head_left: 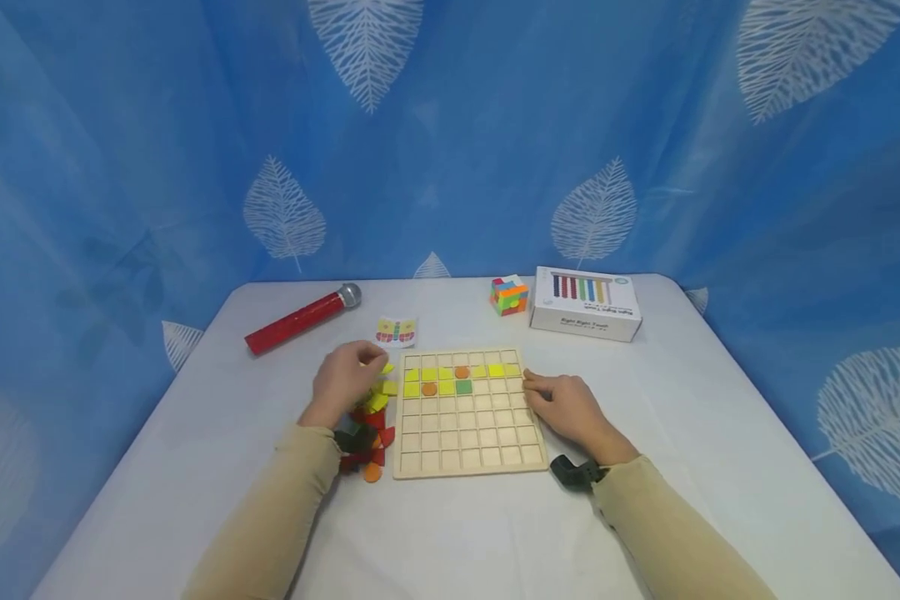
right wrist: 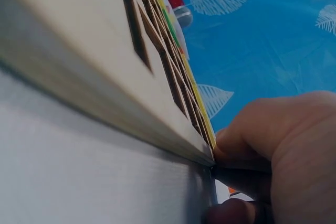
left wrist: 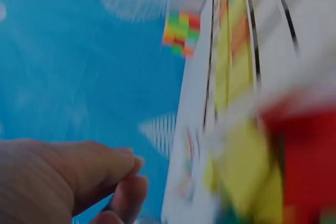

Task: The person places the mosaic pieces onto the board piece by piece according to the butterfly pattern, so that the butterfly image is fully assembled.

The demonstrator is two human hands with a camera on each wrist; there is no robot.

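Observation:
A wooden grid board (head_left: 461,477) lies flat, with yellow tiles (head_left: 430,375), two orange round pieces (head_left: 461,372) and a green square tile (head_left: 463,387) in its upper rows. My right hand (head_left: 566,407) grips the board's right edge near its far corner, fingers curled at the rim in the right wrist view. Over a pile of loose pieces left of the board, my left hand (head_left: 348,375) has thumb and fingertips brought together; I cannot tell whether they hold a piece. A yellow piece (head_left: 387,367) shows right by those fingertips. My left forearm partly hides the red pieces (head_left: 375,419).
Beyond the board lies a small pattern card (head_left: 396,332). A red microphone (head_left: 296,323) lies at the back left. A puzzle cube (head_left: 509,296) and a white box (head_left: 585,304) stand at the back right. One orange disc (head_left: 372,472) sits at the pile's near end.

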